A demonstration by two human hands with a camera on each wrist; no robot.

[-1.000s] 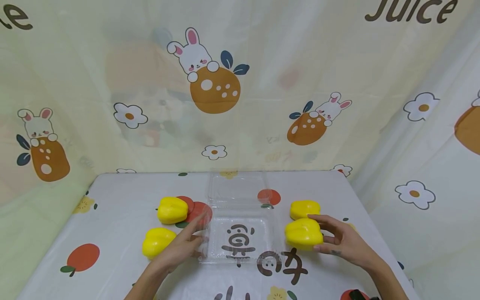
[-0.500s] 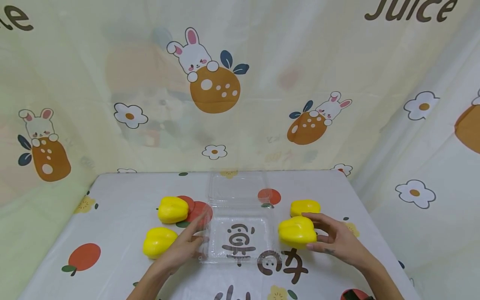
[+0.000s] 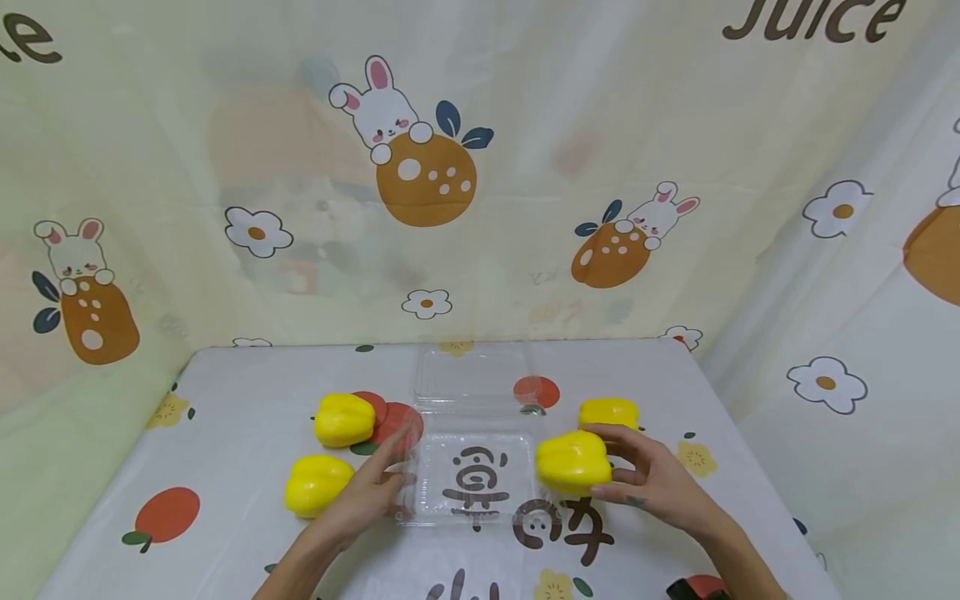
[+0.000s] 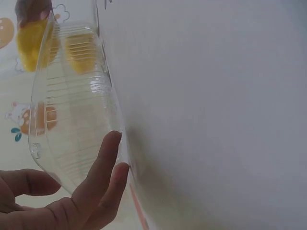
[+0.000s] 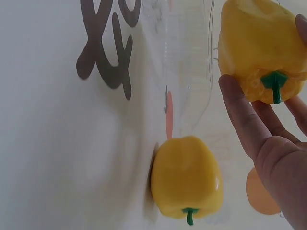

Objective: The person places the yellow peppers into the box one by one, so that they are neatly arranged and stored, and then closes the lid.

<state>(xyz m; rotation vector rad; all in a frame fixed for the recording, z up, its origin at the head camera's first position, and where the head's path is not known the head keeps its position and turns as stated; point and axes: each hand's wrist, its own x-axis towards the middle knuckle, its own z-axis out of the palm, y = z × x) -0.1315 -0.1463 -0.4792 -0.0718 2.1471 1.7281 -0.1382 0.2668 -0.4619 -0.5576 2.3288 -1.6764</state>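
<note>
Shifted: yellow bell pepper (image 3: 573, 462) and the right hand (image 3: 652, 483) carrying it have moved leftward since the earlier frames, toward the clear plastic container (image 3: 480, 522).
Unmoved: left hand (image 3: 363, 500), container and the other three peppers keep their places.
Left hand's fingers: extended, resting against the container's left side near its rim.
Right hand's fingers: curved round the carried pepper from the right, thumb on the near side.
Carried pepper's place: raised off the tablecloth (image 3: 450, 567), its left side overlapping the container's right rim in the head view; whether they touch, I cannot tell.
Carried pepper's direction: long axis lies roughly sideways; the green stem (image 5: 276, 86) faces back toward the palm and wrist, the blunt end toward the container.
Container: base set between the two hands, dark printed characters showing through its floor.
Front left pepper (image 3: 318, 486): lies on the cloth, just beyond the left forearm.
Rear left pepper (image 3: 343, 420): lies on its side, stem pointing left.
Rear right pepper (image 3: 607, 412): lies behind the right hand, stem pointing right.
Lid (image 3: 474, 375): laid open behind the base.
Curtain (image 3: 510, 250): hangs at the back, printed with rabbits and flowers.
</note>
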